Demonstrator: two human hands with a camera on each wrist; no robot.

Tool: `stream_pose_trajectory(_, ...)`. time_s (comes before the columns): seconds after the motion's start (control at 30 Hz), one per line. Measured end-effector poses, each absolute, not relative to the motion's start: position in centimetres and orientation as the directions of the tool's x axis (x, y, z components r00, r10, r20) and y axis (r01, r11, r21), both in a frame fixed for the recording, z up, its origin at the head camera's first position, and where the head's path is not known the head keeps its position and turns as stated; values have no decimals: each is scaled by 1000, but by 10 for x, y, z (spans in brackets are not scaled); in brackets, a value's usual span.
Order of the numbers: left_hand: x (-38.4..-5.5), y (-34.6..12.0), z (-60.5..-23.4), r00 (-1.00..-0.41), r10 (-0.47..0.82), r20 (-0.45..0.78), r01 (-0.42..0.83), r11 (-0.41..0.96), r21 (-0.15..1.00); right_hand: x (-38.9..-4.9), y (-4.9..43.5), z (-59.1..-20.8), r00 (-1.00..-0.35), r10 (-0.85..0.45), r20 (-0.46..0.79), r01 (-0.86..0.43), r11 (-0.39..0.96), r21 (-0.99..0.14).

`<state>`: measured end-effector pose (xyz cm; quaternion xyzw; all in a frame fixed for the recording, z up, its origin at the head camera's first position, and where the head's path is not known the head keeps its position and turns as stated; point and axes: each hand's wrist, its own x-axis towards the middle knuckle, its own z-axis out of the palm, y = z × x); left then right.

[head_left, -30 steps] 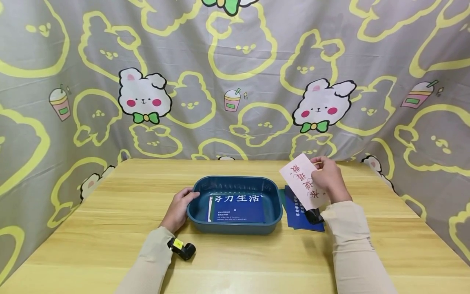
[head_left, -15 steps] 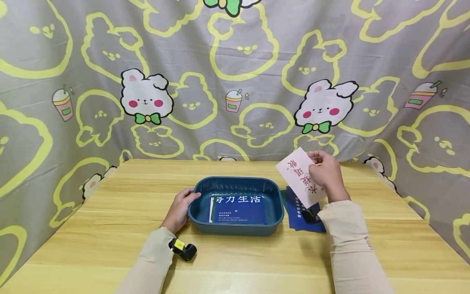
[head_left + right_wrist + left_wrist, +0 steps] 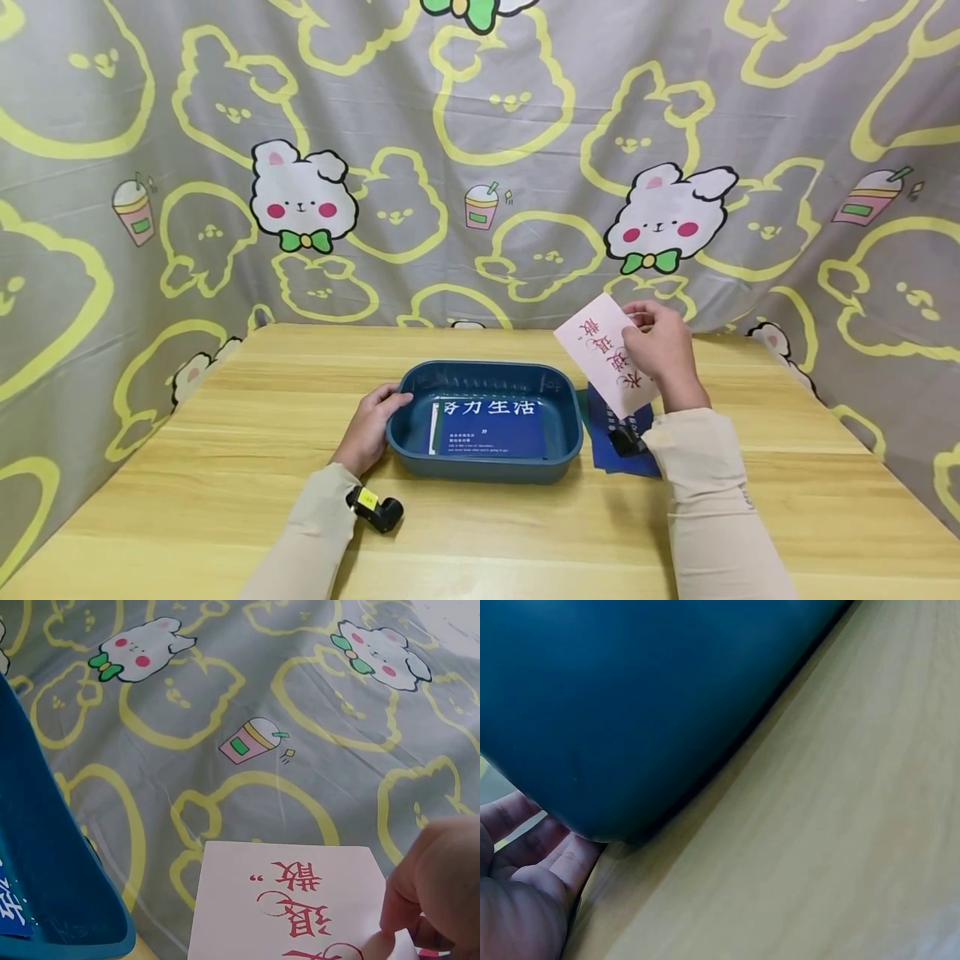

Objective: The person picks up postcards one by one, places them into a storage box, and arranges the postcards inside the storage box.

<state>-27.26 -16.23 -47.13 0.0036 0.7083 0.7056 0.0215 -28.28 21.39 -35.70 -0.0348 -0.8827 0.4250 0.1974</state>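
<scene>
A dark blue plastic basin (image 3: 483, 471) stands on the table. My left hand (image 3: 371, 425) holds its left end, thumb over the rim and fingers along the outer wall. In the left wrist view, the fingers (image 3: 574, 862) touch the basin's lower wall. My right hand (image 3: 663, 346) pinches a pale pink card (image 3: 603, 350) with red Chinese characters between thumb and fingers, raised and tilted to the right of the basin. Inside the basin lie cards, a blue card (image 3: 495, 433) with white lettering on top. A dark blue card (image 3: 607, 450) lies under the right wrist, partly hidden.
A green card edge (image 3: 582, 404) shows between the basin and the blue card on the right. The wooden table (image 3: 225, 467) ends at a grey cartoon-print curtain (image 3: 420, 275) behind. A small black camera (image 3: 378, 510) is strapped on the left wrist.
My right hand has lifted the pink card slightly and brought it left, closer to the basin. The left hand stays on the basin's rim. The head view has shifted a little.
</scene>
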Motion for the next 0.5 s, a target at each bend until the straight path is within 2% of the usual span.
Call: stream_pose_trajectory(0.5,-272,-162,-471,-999,42,-32,-31,16,999,-280,203,-354,-907,205,368,-160,641,-751)
